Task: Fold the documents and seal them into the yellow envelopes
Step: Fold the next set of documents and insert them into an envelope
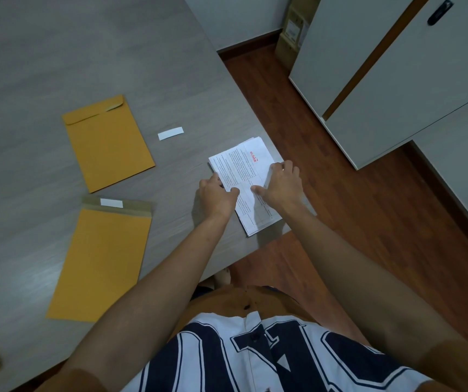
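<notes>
Grey table (57, 52); at 3 o'clock, folded white documents (242, 168), red heading unreadable, edges gripped by left hand (217, 198) and right hand (281, 183).

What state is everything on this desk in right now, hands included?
documents: stacked flat, held at both edges
left hand: grips documents
right hand: grips documents
far envelope: flap folded down
near envelope: flap open
loose white strip: lying flat
</notes>
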